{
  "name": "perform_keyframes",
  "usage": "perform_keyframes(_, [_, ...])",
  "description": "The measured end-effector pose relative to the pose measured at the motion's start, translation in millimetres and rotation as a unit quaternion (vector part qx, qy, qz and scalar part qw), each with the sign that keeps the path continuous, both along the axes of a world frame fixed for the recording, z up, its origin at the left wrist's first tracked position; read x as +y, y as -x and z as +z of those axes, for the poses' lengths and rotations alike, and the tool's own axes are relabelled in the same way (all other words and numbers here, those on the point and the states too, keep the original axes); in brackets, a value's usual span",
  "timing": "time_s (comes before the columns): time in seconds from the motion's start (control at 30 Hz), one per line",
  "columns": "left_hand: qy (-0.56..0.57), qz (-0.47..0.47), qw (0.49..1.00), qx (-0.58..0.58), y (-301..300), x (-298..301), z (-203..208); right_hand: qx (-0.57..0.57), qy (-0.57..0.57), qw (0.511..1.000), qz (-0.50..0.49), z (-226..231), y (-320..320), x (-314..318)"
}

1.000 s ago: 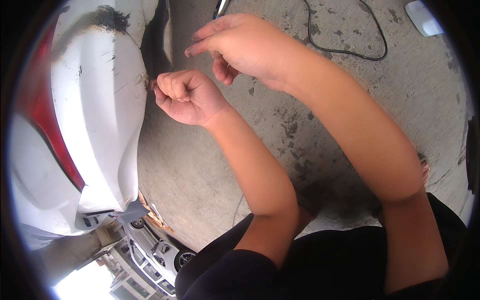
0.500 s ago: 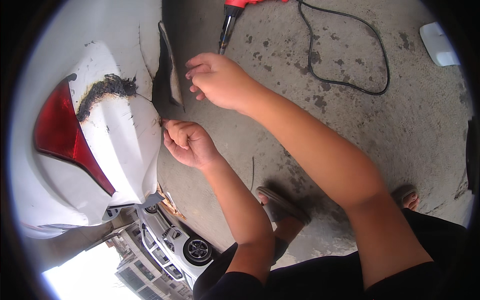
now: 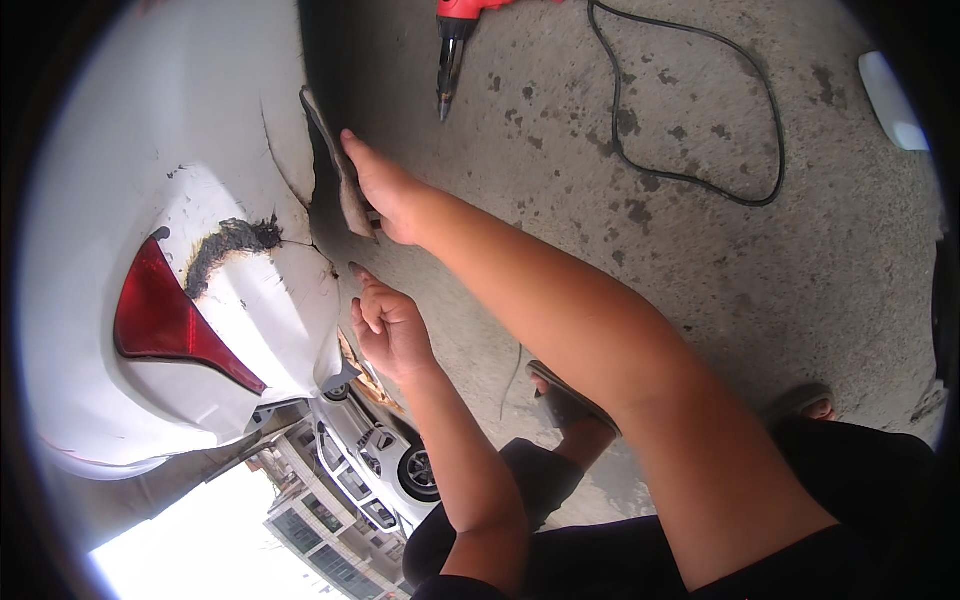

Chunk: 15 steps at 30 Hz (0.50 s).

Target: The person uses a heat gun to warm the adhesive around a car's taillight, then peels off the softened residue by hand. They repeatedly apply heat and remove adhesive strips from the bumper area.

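Note:
The white car's rear corner (image 3: pixel 270 340) fills the left side, with a red tail light (image 3: pixel 160 320) and a blackened, burnt patch (image 3: pixel 235 245) beside a crack. A bent bumper flap (image 3: pixel 350 200) sticks out along its edge. My right hand (image 3: pixel 390 195) is closed around the flap's outer side; one digit lies straight along it, and the other fingers are mostly hidden behind. Just off the cracked edge, my left hand (image 3: pixel 392 325) is open and holds nothing visible, its index finger stretched toward the car and the others loosely bent.
A red heat gun (image 3: pixel 455 50) with a dark nozzle lies on the stained concrete floor (image 3: pixel 700 260), its black cord (image 3: pixel 780 130) looped to the right. A white container (image 3: pixel 890 100) stands far right. My sandalled feet are below; another white car (image 3: pixel 375 460) is parked lower left.
My right hand has moved onto the bent flap from beside it. My left hand has come away from the cracked edge, its index finger now extended. The whole view has shifted slightly.

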<state>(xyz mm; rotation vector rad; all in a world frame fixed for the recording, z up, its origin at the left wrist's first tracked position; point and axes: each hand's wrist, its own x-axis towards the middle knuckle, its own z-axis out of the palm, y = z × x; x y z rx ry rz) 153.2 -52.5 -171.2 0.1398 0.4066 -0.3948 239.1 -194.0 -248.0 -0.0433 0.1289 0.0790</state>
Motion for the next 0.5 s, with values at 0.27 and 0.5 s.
perform_keyframes(0.27, [-0.495, -0.275, 0.822, 0.057, 114, -6, 75, 0.036, 0.014, 0.999, 0.037, 18, -15, 32])
perform_keyframes(0.5, [-0.631, -0.472, 0.603, -0.124, 133, 3, 110, 0.211, 0.166, 0.96, -0.076, 40, -11, 36])
